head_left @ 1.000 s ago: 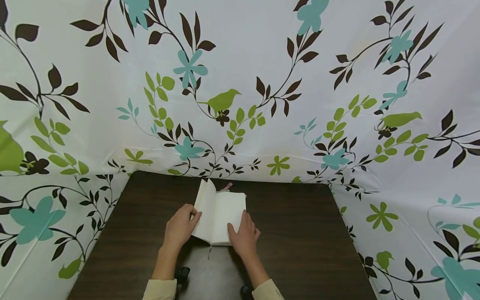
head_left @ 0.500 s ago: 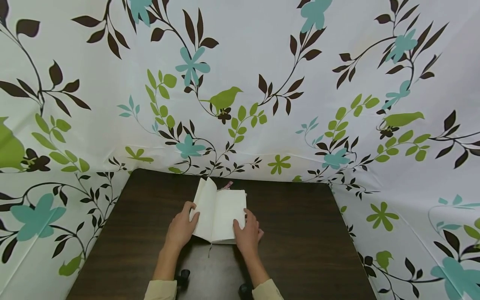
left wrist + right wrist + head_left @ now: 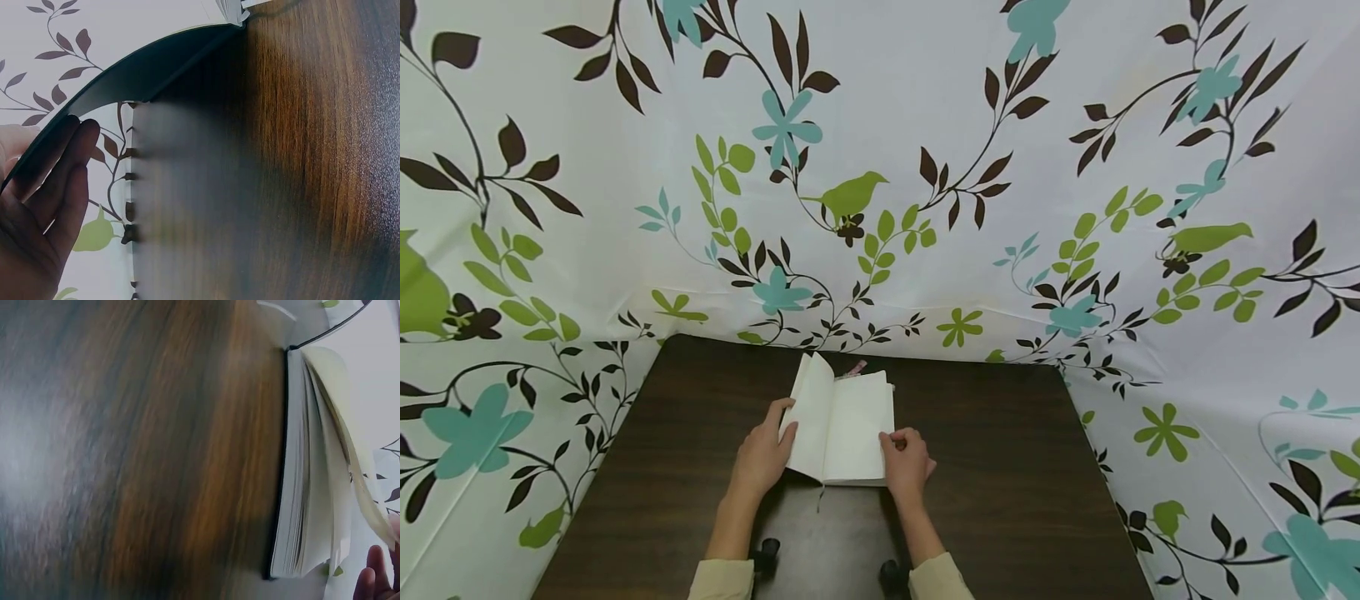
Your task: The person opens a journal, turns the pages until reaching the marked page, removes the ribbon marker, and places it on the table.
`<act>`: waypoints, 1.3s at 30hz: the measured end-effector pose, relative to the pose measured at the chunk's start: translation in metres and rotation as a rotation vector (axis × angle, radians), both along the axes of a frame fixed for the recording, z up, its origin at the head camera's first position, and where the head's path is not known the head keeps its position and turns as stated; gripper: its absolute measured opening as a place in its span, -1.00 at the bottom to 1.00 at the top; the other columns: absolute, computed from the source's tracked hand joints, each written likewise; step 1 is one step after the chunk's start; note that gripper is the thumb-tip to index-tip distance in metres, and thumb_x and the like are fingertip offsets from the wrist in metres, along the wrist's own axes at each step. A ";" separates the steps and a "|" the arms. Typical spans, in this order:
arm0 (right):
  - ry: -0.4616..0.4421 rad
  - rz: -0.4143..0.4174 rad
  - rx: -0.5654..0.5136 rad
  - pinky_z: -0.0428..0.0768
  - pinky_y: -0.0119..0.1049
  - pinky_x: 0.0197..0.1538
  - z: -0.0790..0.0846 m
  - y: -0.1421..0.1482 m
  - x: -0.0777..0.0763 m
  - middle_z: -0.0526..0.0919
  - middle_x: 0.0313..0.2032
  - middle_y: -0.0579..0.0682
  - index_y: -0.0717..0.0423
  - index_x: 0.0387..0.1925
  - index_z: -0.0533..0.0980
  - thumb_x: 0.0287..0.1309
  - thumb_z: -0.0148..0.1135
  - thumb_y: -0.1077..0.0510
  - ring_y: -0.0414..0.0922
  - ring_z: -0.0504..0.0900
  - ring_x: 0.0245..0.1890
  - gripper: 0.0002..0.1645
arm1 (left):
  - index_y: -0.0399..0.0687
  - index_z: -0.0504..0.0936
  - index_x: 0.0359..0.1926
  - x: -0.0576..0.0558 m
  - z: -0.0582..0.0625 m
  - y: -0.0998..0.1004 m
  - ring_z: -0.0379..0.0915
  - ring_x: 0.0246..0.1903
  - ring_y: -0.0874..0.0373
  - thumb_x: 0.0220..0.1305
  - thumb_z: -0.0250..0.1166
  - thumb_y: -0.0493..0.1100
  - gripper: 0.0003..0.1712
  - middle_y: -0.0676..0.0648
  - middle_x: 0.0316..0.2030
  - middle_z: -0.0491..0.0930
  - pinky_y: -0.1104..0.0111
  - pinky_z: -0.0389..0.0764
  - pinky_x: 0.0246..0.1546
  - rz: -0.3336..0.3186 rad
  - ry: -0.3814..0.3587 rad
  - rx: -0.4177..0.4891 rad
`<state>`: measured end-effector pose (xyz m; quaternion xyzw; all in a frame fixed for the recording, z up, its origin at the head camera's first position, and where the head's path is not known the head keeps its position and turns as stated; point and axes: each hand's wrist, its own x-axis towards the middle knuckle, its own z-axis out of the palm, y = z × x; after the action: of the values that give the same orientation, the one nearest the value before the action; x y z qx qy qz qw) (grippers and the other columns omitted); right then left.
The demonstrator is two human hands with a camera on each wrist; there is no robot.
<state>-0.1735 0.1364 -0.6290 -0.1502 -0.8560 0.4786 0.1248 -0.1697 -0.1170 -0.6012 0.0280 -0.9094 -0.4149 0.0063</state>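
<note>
An open notebook point(image 3: 857, 433) with blank white pages lies on the dark wooden table, its left side raised at a slant. My left hand point(image 3: 762, 458) grips that left side, the thumb over the page. In the left wrist view the fingers point(image 3: 75, 144) lie under the curved dark cover point(image 3: 144, 69). At the right edge of the notebook, my right hand point(image 3: 908, 465) pinches a page by its margin. The right wrist view shows that page point(image 3: 357, 469) bowed up from the page stack point(image 3: 297, 487), with the right fingertips point(image 3: 377, 559) at its edge.
The table point(image 3: 1015, 475) reaches back to a white cloth point(image 3: 925, 100) printed with leaves, birds and flowers. A small pinkish item point(image 3: 855, 369) shows behind the notebook. A thin ribbon point(image 3: 820, 498) hangs from the spine. Black wrist mounts point(image 3: 766, 553) show near the sleeves.
My right hand has moved right from lying on the right page to pinching a page's edge, and that page has lifted slightly. The left hand keeps its grip on the left side.
</note>
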 end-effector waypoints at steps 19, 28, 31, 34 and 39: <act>0.161 0.226 0.937 0.27 -0.01 -0.14 0.017 0.003 -0.007 0.53 -0.65 -0.10 -0.08 -0.70 0.58 0.43 0.36 -0.03 -0.03 0.43 -0.51 -0.49 | 0.14 0.37 0.50 -0.005 0.002 0.001 0.47 -0.51 0.05 0.66 0.20 -0.02 -0.49 -0.22 -0.30 0.75 0.17 0.40 -0.48 -0.007 0.009 -0.072; 0.049 0.308 1.001 0.27 0.02 -0.05 0.027 -0.001 -0.015 0.54 -0.72 -0.11 -0.09 -0.75 0.53 0.46 0.31 -0.03 -0.04 0.39 -0.51 -0.42 | 0.14 0.37 0.51 -0.007 0.003 0.002 0.48 -0.51 0.04 0.66 0.21 -0.02 -0.49 -0.23 -0.28 0.76 0.16 0.39 -0.48 -0.004 0.003 -0.071; 0.028 0.318 0.997 0.30 0.02 -0.05 0.029 -0.004 -0.015 0.57 -0.68 -0.10 -0.07 -0.68 0.54 0.45 0.34 -0.04 -0.04 0.42 -0.51 -0.49 | 0.13 0.39 0.50 -0.007 0.002 0.002 0.50 -0.49 0.04 0.65 0.22 -0.02 -0.49 -0.25 -0.23 0.78 0.15 0.42 -0.46 0.002 0.012 -0.081; 0.024 0.311 0.980 0.32 0.02 -0.06 0.031 -0.006 -0.013 0.59 -0.64 -0.09 -0.05 -0.60 0.53 0.43 0.37 -0.07 -0.04 0.47 -0.51 -0.54 | 0.12 0.39 0.50 -0.007 0.001 0.003 0.50 -0.50 0.04 0.65 0.22 -0.03 -0.49 -0.26 -0.24 0.78 0.15 0.42 -0.47 0.001 0.017 -0.082; 0.055 0.299 0.986 0.32 0.02 -0.07 0.032 -0.010 -0.012 0.56 -0.64 -0.09 -0.05 -0.58 0.46 0.46 0.33 -0.06 -0.03 0.51 -0.52 -0.54 | 0.12 0.38 0.50 -0.008 0.001 0.003 0.41 -0.56 0.05 0.65 0.22 -0.03 -0.49 -0.21 -0.38 0.72 0.18 0.37 -0.51 -0.004 0.021 -0.074</act>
<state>-0.1850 0.1265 -0.5967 0.0629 -0.9885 0.0345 0.1334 -0.1773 -0.1143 -0.6006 0.0214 -0.9241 -0.3811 0.0158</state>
